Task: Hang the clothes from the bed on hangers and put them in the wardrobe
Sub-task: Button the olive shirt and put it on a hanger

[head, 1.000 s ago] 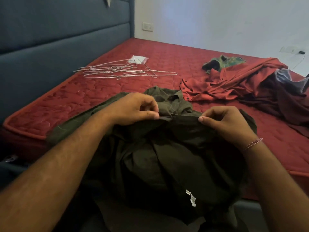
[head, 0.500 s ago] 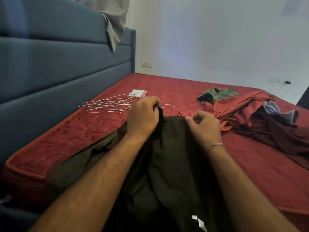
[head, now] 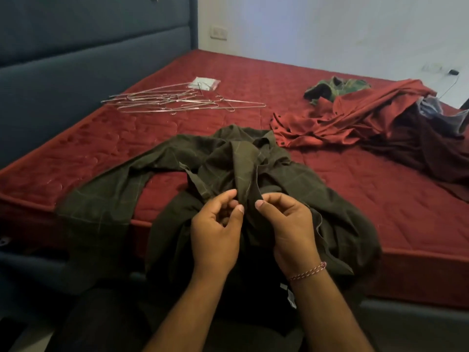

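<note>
I see a small clear packet (head: 203,83) by the blue headboard (head: 76,59), a wall socket (head: 218,33), and a dark plug (head: 453,71) on the far wall.

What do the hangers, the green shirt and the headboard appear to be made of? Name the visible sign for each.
Hangers: thin bare metal wire, probably steel; they glint silver.
Green shirt: matte woven cloth, perhaps cotton; it creases softly and shows a faint check.
Headboard: padded blue upholstery, fabric or leatherette; seamed panels.

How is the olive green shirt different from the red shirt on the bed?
The olive green shirt is pinched by both hands and hangs partly over the bed's near edge; the red shirt lies untouched, wholly on the mattress, against other clothes. The olive one has faint checks; the red one looks plain. Both are crumpled, without hangers.
</note>
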Tool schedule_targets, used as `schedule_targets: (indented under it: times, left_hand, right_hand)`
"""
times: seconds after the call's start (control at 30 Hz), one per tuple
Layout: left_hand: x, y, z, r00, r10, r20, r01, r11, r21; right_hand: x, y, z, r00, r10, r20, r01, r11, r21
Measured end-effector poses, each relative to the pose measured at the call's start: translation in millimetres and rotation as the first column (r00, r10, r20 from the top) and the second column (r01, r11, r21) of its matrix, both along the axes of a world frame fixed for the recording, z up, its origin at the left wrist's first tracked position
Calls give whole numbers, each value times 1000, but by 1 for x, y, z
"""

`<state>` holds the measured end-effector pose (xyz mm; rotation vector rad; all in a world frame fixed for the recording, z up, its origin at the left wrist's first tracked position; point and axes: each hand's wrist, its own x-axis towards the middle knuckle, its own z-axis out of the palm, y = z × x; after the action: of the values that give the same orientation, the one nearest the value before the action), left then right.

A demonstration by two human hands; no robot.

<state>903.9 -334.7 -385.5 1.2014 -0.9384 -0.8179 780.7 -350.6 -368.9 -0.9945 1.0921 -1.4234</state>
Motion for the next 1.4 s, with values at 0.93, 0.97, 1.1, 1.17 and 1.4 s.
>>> schedule_targets:
  times: [0.93,0.97,1.1,1.17,1.4]
  left_hand:
    - [21,-2,-1,982,-145,119,154,986,-66]
    - [21,-3,-1,982,-141,128,150,987,-61]
    - [22,-6,-3,970,-146,194,155,987,-31]
    - [23,-8,-3,960,-159,230,164,987,-2]
    - [21,-13,-5,971,-181,158,166,981,102]
  right_hand:
    - [12,16,-13,932,-214,-294,108,935,-339]
    - [12,16,-14,917,-230,-325,107,928,-357]
    - [10,16,-21,878,-264,-399,96,914,-394]
    - [9,15,-23,858,-269,-438,72,907,-415]
    - [11,13,-31,747,-352,-564,28,865,-502]
